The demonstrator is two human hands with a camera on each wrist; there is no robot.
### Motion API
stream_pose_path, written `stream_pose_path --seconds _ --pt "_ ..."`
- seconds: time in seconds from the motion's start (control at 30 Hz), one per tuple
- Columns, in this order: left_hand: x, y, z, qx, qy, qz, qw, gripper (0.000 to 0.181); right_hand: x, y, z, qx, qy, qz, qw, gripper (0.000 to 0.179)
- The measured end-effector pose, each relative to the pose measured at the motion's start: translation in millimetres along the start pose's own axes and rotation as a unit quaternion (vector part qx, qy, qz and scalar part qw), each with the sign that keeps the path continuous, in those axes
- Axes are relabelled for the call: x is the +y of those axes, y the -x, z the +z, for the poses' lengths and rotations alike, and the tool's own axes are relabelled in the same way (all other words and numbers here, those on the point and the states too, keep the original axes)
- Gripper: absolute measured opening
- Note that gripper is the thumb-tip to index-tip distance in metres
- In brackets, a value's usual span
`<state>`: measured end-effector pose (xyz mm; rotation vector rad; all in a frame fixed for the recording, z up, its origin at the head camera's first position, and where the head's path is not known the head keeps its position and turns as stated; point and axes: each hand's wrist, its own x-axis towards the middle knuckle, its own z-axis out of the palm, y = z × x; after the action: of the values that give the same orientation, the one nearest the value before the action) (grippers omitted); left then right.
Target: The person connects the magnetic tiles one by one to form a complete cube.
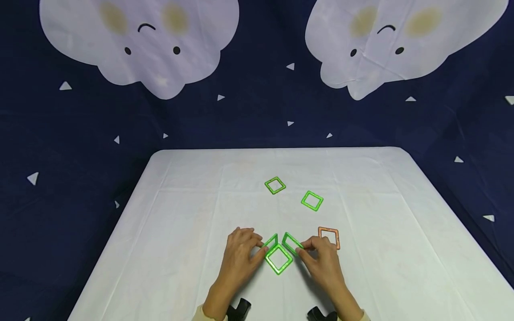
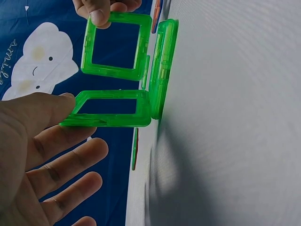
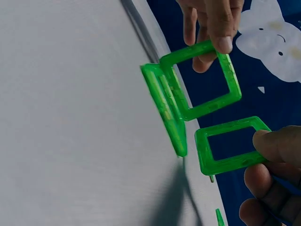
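Note:
A green square magnetic tile [image 1: 272, 265] with an open middle lies flat on the white table, one corner toward me. My left hand [image 1: 240, 254] pinches a second green tile [image 2: 103, 121] between thumb and index finger, its other fingers spread. That tile stands up along the flat tile's far left edge, touching it. Between thumb and fingertips, my right hand [image 1: 324, 261] holds a third green tile [image 3: 230, 165], tilted up near the flat tile's far right edge. In the right wrist view a narrow gap separates it from the other two.
An orange square tile [image 1: 328, 230] lies just beyond my right hand, partly covered by it. Farther back on the white table [image 1: 192, 200] lie two more green tiles, one left [image 1: 279, 190] and one right [image 1: 309, 206]. A dark blue cloth with clouds hangs behind the table.

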<state>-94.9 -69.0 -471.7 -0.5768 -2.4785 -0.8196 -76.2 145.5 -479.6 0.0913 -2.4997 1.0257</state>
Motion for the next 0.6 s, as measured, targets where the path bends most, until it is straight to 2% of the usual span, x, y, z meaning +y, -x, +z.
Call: stream_pose_path --seconds 0.33,0.6 --pt "0.4 0.4 1.0 0.002 0.001 0.011 0.9999 0.013 -1.2 2.8 8.2 0.015 0.021 -0.045 0.9987 0.027" --pt "2.7 -0.5 0.4 -0.009 0.013 0.004 0.9999 0.014 -2.4 2.3 10.0 0.022 0.011 -0.076 0.9968 0.028"
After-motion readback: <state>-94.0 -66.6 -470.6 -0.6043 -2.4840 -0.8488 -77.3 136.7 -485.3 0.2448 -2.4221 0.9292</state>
